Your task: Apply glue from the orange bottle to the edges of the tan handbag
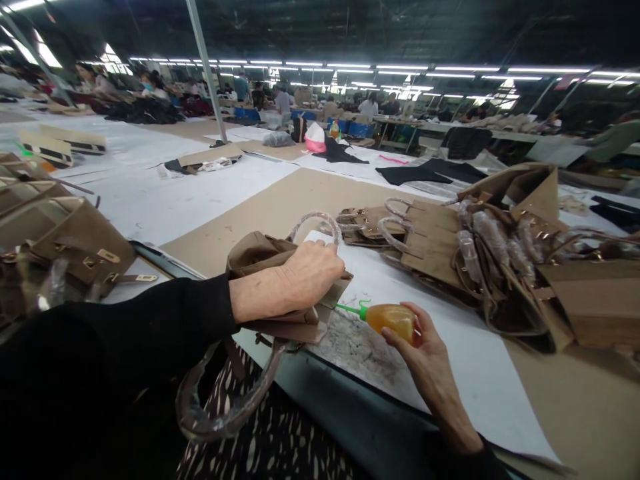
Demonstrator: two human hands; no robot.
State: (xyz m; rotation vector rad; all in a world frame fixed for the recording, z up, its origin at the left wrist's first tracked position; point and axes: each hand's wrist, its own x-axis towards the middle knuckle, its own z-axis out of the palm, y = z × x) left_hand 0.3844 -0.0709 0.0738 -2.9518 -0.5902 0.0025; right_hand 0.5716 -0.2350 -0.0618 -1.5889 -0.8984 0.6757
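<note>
My left hand is closed on the upper part of a brown handbag, which lies on its side at the table's front edge. One plastic-wrapped handle of the bag arches behind my hand, and the other hangs over the edge toward my lap. My fingertips are hidden from view. In my right hand is a squeeze bottle of amber liquid, gripped round its base and tilted sideways. Its thin green nozzle points left, with the tip at or very near the bag's edge; contact cannot be made out.
White paper, smudged dark near the bottle, covers the table over brown board. A pile of brown handbags lies at right, more bags stand at left. A metal post rises beyond. People work in the background.
</note>
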